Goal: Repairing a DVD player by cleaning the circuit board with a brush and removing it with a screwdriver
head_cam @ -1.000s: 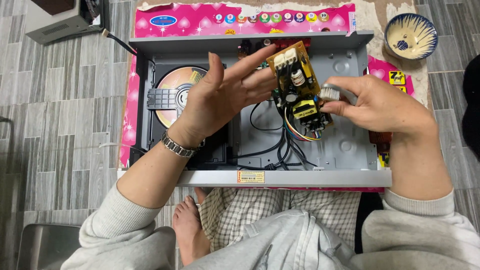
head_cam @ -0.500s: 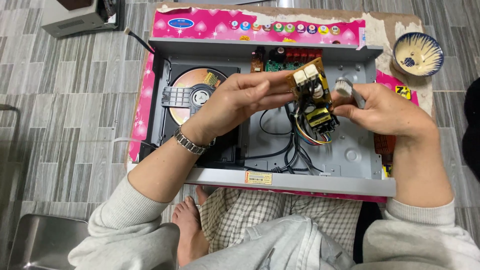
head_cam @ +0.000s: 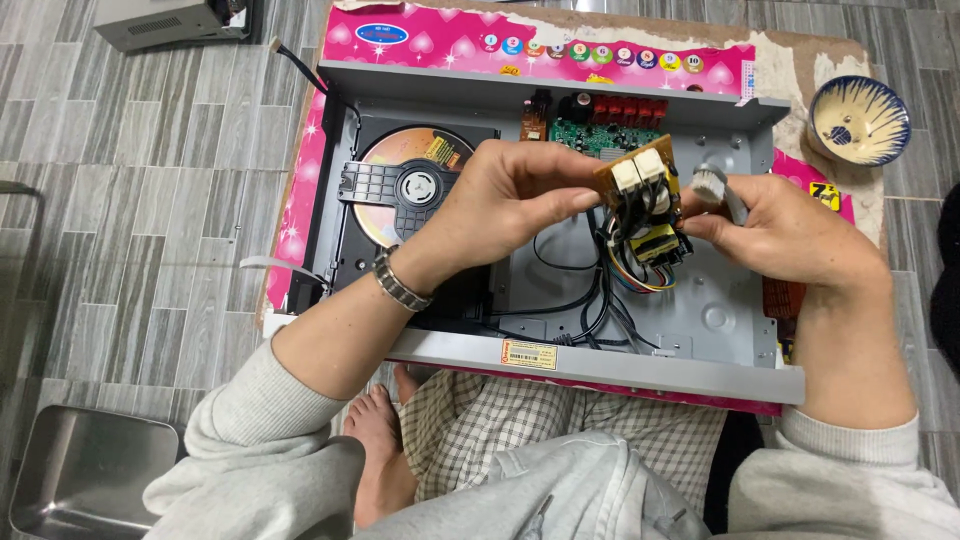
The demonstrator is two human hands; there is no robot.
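The left hand (head_cam: 510, 195) is closed in a pinch on the small brown circuit board (head_cam: 640, 200), thumb and fingers gripping its left edge. The board is held tilted above the open grey disc player case (head_cam: 720, 320), its two white blocks facing up and a yellow part at its lower end. Coloured wires (head_cam: 630, 275) hang from the board down into the case.

The right hand (head_cam: 780, 235) is curled shut around a small brush (head_cam: 712, 185); the grey bristles stick out past the fingers, just beside the board's right edge. Whether the bristles touch the board cannot be told.

Beneath the left hand lies the disc tray with a disc (head_cam: 400, 180) in it. Beyond both hands, at the far wall of the case, sits a green board (head_cam: 590, 135). Past the right hand, on the cardboard, stands a blue-and-white bowl (head_cam: 858, 120). The case rests on a pink printed sheet (head_cam: 300, 200).
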